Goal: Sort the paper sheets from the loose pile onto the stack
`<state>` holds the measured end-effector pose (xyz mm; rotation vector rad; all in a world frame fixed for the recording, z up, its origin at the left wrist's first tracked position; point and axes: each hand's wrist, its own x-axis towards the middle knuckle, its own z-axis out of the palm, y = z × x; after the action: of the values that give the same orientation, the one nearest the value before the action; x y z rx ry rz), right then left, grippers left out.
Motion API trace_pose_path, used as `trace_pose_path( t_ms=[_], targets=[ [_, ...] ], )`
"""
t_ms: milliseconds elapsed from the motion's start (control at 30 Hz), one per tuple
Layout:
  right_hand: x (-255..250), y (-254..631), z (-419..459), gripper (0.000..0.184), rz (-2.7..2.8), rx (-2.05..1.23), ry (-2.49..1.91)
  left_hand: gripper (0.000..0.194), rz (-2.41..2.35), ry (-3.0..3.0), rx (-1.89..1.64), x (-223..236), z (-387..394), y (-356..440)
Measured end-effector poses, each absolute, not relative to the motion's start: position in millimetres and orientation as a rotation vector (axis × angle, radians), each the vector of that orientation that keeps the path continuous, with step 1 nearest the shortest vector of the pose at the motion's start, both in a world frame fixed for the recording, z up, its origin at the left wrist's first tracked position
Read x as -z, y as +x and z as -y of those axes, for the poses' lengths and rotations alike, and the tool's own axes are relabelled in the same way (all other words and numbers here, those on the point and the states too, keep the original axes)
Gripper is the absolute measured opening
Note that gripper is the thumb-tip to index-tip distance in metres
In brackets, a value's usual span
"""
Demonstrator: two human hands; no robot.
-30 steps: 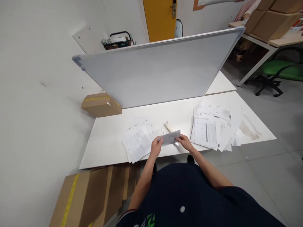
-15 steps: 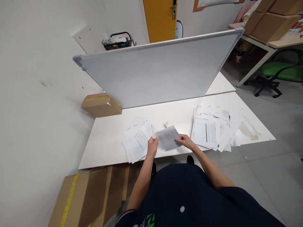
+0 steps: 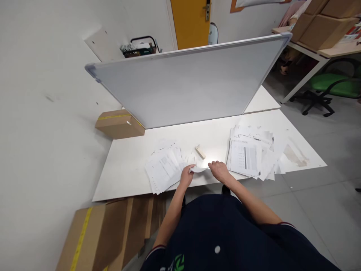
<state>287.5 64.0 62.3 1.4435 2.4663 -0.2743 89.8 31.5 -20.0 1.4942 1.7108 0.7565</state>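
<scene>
Between my two hands a sheet of paper [image 3: 199,170] is held nearly edge-on to me, its middle sagging in a curve. My left hand [image 3: 187,176] is closed on its left end, and my right hand [image 3: 219,171] grips the right end. Whether it is one sheet or a few, I cannot tell. Just beyond it a small pale block [image 3: 200,152] lies on the white table [image 3: 124,165]. A fanned pile of printed papers [image 3: 163,169] spreads left of my left hand. Another loose stack of papers [image 3: 245,156] lies to the right of my right hand.
A large whiteboard [image 3: 180,86] stands across the back of the table. One cardboard box [image 3: 120,126] sits at its left end, and several more boxes [image 3: 93,229] stand below at the left. A green chair [image 3: 335,84] is on the floor to the right.
The paper has tipped from lying face-up to nearly edge-on, curving downward. My hands turned with it, and the small block behind it now shows fully.
</scene>
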Motion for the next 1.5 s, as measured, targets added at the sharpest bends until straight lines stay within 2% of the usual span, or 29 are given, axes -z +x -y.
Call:
trace_pose_path(
  t_ms=[100,367,433,567,633,833,1067,1267,1500],
  targets=[
    [-53,287,-62,0.024,-2.425,0.287,1.459,0.022,-1.709,1.493,-0.705,25,-32,91],
    [-45,301,-64,0.021,-2.474,0.419,1.614,0.022,-1.712,1.520,-0.732,11,-36,98],
    [-36,317,-71,0.023,-2.453,0.559,1.734,0.022,-1.726,1.522,-0.744,10,-37,102],
    [-9,363,-88,0.021,-2.185,1.178,2.047,0.026,-1.736,1.489,-0.751,14,-37,106],
    [5,382,-91,0.020,-2.051,1.381,2.092,0.029,-1.749,1.464,-0.725,17,-37,106],
    [39,398,-84,0.033,-1.908,1.599,2.177,0.031,-1.758,1.506,-0.645,24,-42,111],
    [55,394,-101,0.038,-1.905,1.668,2.207,0.040,-1.762,1.578,-0.528,25,-61,119],
    [58,389,-117,0.035,-1.967,1.568,2.182,0.055,-1.796,1.778,-0.113,21,-81,135],
    [53,383,-120,0.030,-2.016,1.441,2.148,0.061,-1.820,1.771,0.031,26,-84,140]
  ],
)
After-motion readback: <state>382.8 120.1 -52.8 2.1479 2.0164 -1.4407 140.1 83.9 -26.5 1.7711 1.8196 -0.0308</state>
